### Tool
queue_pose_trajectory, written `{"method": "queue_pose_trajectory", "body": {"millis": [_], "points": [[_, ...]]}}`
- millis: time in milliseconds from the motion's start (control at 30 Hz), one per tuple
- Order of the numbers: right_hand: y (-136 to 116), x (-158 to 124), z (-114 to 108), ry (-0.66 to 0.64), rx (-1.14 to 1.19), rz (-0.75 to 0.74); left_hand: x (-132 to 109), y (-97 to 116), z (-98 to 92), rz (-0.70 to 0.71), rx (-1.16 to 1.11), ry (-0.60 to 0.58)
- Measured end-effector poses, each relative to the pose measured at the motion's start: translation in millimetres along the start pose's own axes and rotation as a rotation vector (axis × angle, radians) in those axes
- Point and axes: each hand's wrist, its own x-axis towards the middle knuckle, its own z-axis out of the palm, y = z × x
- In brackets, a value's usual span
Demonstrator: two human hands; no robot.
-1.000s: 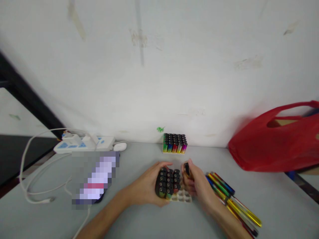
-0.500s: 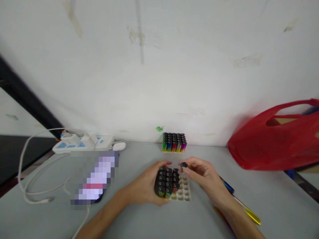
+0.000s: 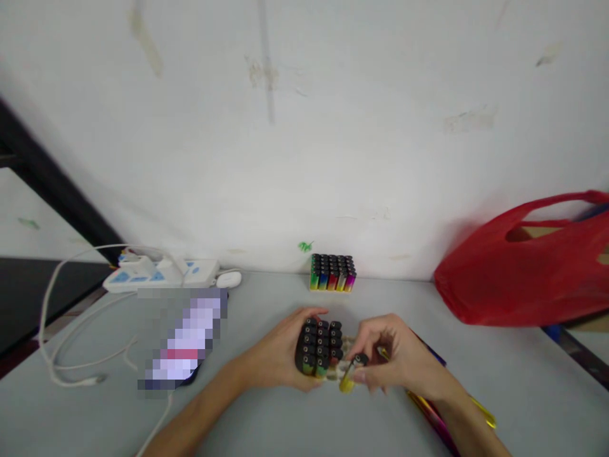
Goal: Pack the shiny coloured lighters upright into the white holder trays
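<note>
My left hand (image 3: 288, 355) is wrapped round the left side of a pale tray (image 3: 332, 376) with rows of sockets. Black-topped lighters (image 3: 322, 346) stand upright in its left and middle rows. Between thumb and fingers of my right hand (image 3: 387, 355), a yellow and silvery lighter (image 3: 351, 373) is held tilted, just over the tray's front right part. Whether its lower end touches the tray I cannot tell. More shiny coloured lighters (image 3: 435, 419) lie on the table beside and partly under my right forearm.
A full block of lighters (image 3: 333, 273) stands against the wall. A red bag (image 3: 518, 266) sits at the right. On the left are a power strip (image 3: 159, 276), a white charging case (image 3: 229, 278), a phone with a blurred screen (image 3: 188, 339) and white cables (image 3: 71, 383).
My right hand has come towards me, from the tray's far right corner to its near right side. The lighter in it now shows its yellow body. My left hand stays put.
</note>
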Motion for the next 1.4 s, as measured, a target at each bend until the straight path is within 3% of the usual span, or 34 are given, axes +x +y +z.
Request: {"method": "queue_pose_trajectory", "body": {"millis": [367,800,1167,1400], "points": [[-8,2,14,0.038,-0.272,-0.051,-1,-2,0.4,0.003,-0.017,0.005],[-10,1,25,0.077,-0.420,-0.111,0,-3,0.7,0.008,-0.040,0.010],[-11,1,24,0.053,-0.382,-0.100,0,-2,-1.3,0.010,-0.016,0.000],[-9,2,25,0.122,-0.332,-0.160,-3,-3,2.3,-0.001,-0.025,0.015]]}}
